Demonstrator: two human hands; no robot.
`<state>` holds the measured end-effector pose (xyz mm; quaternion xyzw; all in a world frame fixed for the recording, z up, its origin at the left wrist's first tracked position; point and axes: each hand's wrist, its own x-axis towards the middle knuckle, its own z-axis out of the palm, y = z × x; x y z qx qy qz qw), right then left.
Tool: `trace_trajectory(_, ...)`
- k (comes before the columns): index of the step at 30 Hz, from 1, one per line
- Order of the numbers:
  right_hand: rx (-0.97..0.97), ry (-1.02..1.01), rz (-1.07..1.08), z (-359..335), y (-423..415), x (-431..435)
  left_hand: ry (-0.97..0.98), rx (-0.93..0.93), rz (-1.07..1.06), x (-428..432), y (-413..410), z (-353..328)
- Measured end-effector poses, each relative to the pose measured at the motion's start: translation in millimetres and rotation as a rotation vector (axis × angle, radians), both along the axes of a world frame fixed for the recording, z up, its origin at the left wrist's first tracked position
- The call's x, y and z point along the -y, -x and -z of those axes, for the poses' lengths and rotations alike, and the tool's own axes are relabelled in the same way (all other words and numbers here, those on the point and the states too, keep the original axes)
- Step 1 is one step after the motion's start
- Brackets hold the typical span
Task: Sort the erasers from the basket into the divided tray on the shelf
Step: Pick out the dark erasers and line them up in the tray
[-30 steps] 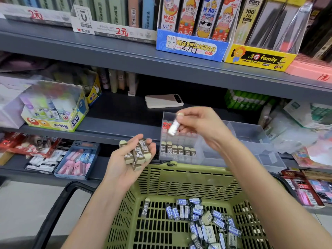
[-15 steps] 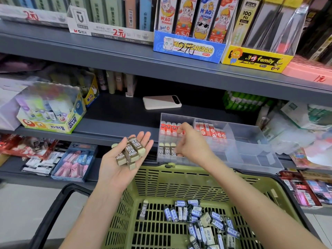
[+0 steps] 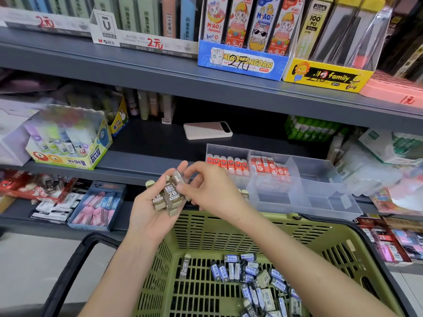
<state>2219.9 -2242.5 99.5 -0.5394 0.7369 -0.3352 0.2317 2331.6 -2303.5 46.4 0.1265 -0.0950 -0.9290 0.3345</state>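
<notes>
**Over the basket, two hands meet on a fistful of erasers**

At the shelf (image 3: 148,161) front, seen from the head camera, two hands work above one green basket (image 3: 251,217). The left hand (image 3: 151,216) lies palm up, its fingers curled loosely round a bunch of brown 2B erasers (image 3: 170,195), at least four, though the overlap hides the exact number. The right hand (image 3: 210,191) pinches the uppermost brown eraser (image 3: 178,178) of that bunch between thumb and fingertips.

One clear divided tray (image 3: 320,203) stands on the shelf just behind the hands. Its back-left compartment holds a row of about six red-sleeved erasers (image 3: 226,163); the next one holds a second red row (image 3: 270,167) of roughly the same count. Brown erasers in the front-left compartment are mostly hidden by the right hand.

On the basket floor one lone brown eraser (image 3: 184,266) lies apart from a heap of blue-sleeved erasers (image 3: 254,277), well over a dozen and too jumbled to count. One phone (image 3: 207,130) lies further back on the shelf.

Half a second ago the right hand was down inside the tray's front-left compartment; it has since come back to the left palm. The left hand, then opened flatter beside the tray, now cups its load more closely.
</notes>
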Motion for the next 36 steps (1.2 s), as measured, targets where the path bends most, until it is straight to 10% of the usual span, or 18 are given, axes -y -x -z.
trace_trajectory(13,0.224,0.199,0.234,-27.5,66.3,-28.8,-0.151,-0.053,-0.044,2.3,0.8,1.6)
trace_trajectory(22,-0.353,-0.293,0.029,-7.9,95.0,-24.8,-0.138,0.092,0.025,-0.4,5.7,4.9)
trace_trajectory(36,-0.322,-0.454,-0.041,3.5,91.1,-10.2,-0.106,0.040,0.020,-0.1,2.8,3.7)
